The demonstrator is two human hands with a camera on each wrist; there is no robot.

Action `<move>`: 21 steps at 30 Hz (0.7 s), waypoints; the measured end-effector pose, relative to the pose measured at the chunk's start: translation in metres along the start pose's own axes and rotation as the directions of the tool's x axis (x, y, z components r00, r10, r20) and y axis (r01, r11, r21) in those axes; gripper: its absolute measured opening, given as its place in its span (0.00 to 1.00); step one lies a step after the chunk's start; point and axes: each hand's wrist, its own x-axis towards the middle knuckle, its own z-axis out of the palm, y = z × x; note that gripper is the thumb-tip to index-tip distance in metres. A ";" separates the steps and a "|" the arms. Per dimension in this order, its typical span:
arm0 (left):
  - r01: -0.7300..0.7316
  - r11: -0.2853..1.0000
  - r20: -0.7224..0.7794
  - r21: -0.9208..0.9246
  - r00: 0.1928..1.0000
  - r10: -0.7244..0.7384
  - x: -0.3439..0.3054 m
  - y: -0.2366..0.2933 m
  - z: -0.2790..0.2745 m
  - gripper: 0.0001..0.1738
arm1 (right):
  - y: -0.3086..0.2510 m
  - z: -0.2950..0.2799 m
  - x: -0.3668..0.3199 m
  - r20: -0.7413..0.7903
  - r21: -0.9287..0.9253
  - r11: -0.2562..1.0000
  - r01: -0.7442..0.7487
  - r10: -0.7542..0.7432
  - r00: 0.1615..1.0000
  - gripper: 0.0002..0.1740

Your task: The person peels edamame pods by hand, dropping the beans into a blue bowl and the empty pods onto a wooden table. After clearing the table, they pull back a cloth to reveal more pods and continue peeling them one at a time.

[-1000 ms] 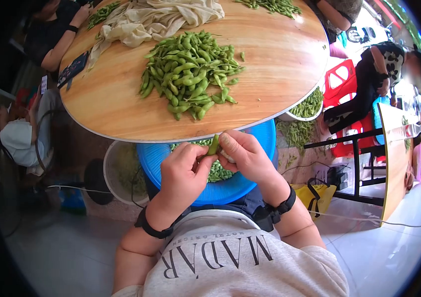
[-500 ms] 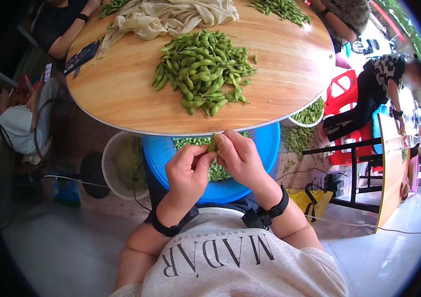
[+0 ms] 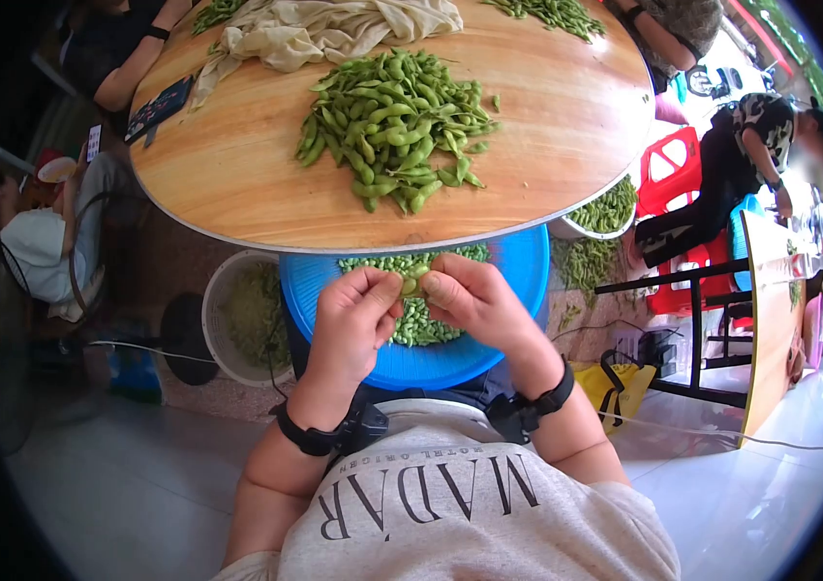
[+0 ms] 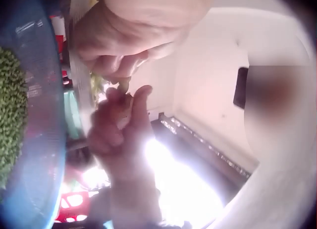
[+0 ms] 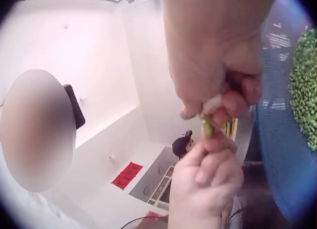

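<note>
Between my two hands is a green soybean pod (image 3: pixel 414 279), held above the blue basket (image 3: pixel 300 320). My left hand (image 3: pixel 351 315) pinches one end between thumb and forefinger. The other end is in the grip of my right hand (image 3: pixel 482 302), whose thumb presses on the pod. In the right wrist view the pod (image 5: pixel 207 126) bridges the fingertips of both hands. Shelled green beans (image 3: pixel 421 324) cover the basket's middle, partly hidden behind the hands. Ahead, a heap of unshelled pods (image 3: pixel 392 121) lies on the wooden table (image 3: pixel 237 194).
The table's rim runs just beyond my hands. A cream cloth (image 3: pixel 324 34) and a dark phone-like item (image 3: pixel 160 107) lie on it. Left of the basket stands a pale bin (image 3: pixel 237 320); a white tub of pods (image 3: pixel 610 208) sits at right. Other people are around the table.
The pod has gone from upright to lying more across between the hands, with paler green showing. The left hand has turned, its thumb now nearer the pod's end.
</note>
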 end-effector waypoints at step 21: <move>-0.315 0.618 0.077 0.720 0.922 0.380 -0.015 -0.004 -0.013 0.04 | 0.005 -0.024 -0.006 0.055 -0.393 0.917 0.070 -0.053 0.997 0.12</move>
